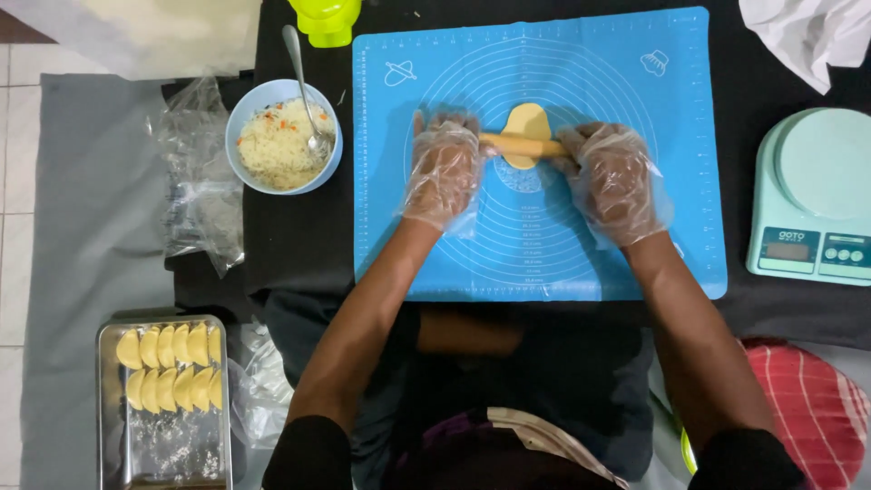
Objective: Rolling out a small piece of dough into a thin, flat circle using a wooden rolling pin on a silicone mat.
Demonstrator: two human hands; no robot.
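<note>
From the head camera, the left hand and right hand, both in clear plastic gloves, are pressing flat on the ends of a wooden rolling pin, fingers spread rather than closed around it. The pin is lying across a small yellow dough piece on the blue mat. The dough is probably soft, thin and easy to tear; the stiff pin is best worked from its ends. Both pin ends are lying hidden under the palms.
</note>
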